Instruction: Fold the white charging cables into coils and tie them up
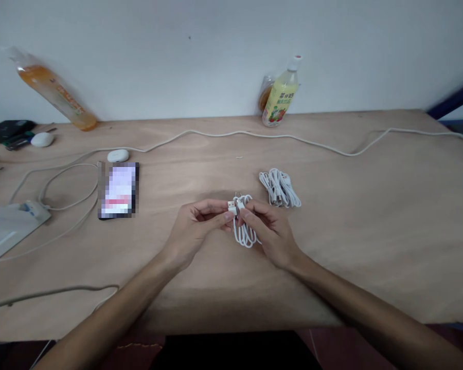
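Note:
Both my hands meet over the middle of the wooden table. My left hand pinches a white USB plug between thumb and fingers. My right hand is closed on the coiled white cable that the plug belongs to, and the loops hang below my fingers. A second coiled white cable lies on the table just beyond my right hand, untouched.
A phone with a lit screen lies to the left, a white earbud case behind it. A long white cord runs across the back. A yellow drink bottle stands by the wall, an orange bottle leans at far left, and a power strip sits at the left edge.

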The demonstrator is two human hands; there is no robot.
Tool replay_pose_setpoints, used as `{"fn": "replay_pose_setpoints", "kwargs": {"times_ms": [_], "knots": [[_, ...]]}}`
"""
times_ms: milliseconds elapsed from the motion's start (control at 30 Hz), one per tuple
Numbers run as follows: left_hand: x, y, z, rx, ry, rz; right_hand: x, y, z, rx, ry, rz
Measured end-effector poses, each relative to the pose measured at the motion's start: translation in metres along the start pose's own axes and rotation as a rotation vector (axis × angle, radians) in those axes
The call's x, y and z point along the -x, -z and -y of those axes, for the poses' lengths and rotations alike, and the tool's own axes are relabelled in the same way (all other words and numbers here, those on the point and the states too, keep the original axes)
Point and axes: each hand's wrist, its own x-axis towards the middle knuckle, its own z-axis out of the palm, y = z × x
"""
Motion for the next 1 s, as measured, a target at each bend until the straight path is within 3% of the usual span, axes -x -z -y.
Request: {"fn": "replay_pose_setpoints", "kwargs": {"times_ms": [1000], "knots": [[0.0004, 0.0013, 0.0025, 0.021, 0.013, -0.022, -0.0010, -0.0013, 0.0032, 0.016, -0.036, 0.003]]}}
